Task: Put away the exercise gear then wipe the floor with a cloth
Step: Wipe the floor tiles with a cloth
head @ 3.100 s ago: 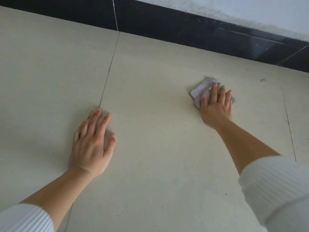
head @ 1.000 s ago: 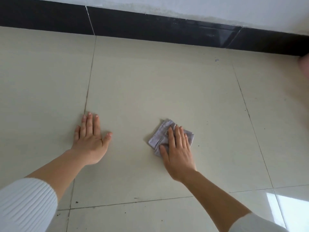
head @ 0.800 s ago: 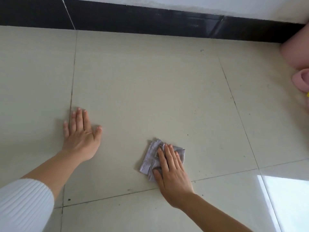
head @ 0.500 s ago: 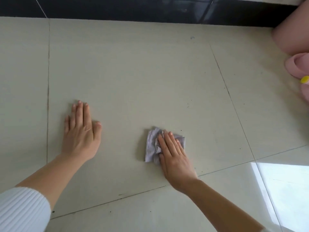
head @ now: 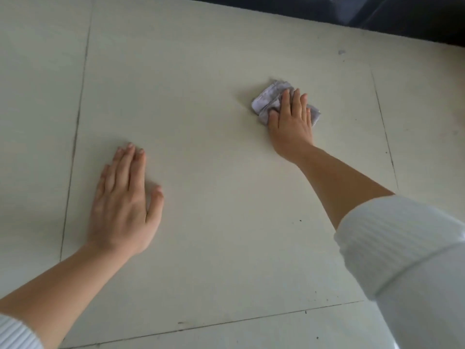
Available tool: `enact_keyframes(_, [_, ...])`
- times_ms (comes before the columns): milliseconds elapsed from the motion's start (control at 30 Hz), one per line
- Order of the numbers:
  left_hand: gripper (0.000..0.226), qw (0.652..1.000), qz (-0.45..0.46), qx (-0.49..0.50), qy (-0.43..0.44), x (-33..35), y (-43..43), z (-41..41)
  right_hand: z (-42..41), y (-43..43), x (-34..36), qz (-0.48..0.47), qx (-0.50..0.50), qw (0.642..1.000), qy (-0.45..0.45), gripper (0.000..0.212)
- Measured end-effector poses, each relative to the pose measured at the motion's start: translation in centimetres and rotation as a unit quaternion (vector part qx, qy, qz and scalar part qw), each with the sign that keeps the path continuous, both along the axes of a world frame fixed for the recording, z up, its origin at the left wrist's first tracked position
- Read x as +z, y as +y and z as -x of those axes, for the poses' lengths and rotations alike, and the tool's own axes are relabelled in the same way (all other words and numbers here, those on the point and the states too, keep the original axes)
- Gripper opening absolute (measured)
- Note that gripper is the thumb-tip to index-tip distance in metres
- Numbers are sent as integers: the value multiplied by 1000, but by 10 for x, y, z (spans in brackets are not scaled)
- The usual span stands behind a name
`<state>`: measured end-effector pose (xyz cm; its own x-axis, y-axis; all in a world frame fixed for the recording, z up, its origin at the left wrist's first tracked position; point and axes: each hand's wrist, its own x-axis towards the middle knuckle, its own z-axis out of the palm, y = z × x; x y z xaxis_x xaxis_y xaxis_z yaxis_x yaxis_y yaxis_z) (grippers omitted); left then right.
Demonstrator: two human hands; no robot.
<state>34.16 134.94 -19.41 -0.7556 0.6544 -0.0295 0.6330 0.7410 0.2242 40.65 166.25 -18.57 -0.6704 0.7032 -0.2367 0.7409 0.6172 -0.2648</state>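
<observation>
A small folded grey-lilac cloth [head: 268,97] lies on the cream tiled floor [head: 216,172], far out on the right. My right hand [head: 292,119] presses flat on top of it, fingers stretched over the cloth and covering its near half. My left hand [head: 124,202] rests palm down on a bare tile at the lower left, fingers apart, holding nothing. Both arms wear white ribbed sleeves pushed up the forearm. No exercise gear shows in this view.
A black skirting band [head: 402,18] runs along the wall at the top right. Dark grout lines [head: 75,137] cross the floor. A small grey speck [head: 341,52] sits near the skirting, and tiny dark specks dot the near tiles.
My right hand has slid the cloth away from me, toward the wall and to the right. The left hand stays planted. The pink objects at the right edge have dropped out of view.
</observation>
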Motion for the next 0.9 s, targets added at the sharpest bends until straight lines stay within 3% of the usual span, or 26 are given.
enact_keyframes(167, [67, 1000, 1, -1, -6, -2, -1, 1, 33, -3, -1, 5, -36, 999, 9, 57])
enact_keyframes(300, [68, 1000, 6, 0, -21, -2, -2, 2, -6, -28, 4, -13, 46, 998, 37, 55])
enact_keyframes(500, [67, 998, 21, -4, -60, 8, 1, 3, -86, -89, 13, -7, 52, 999, 8, 55])
enact_keyframes(667, [74, 970, 137, -33, -198, 19, 0, 21, -150, -152, 22, 28, 34, 999, -20, 55])
enact_keyframes(900, [75, 942, 218, -155, -203, 38, -33, 23, -214, -256, 31, 69, 39, 997, -27, 55])
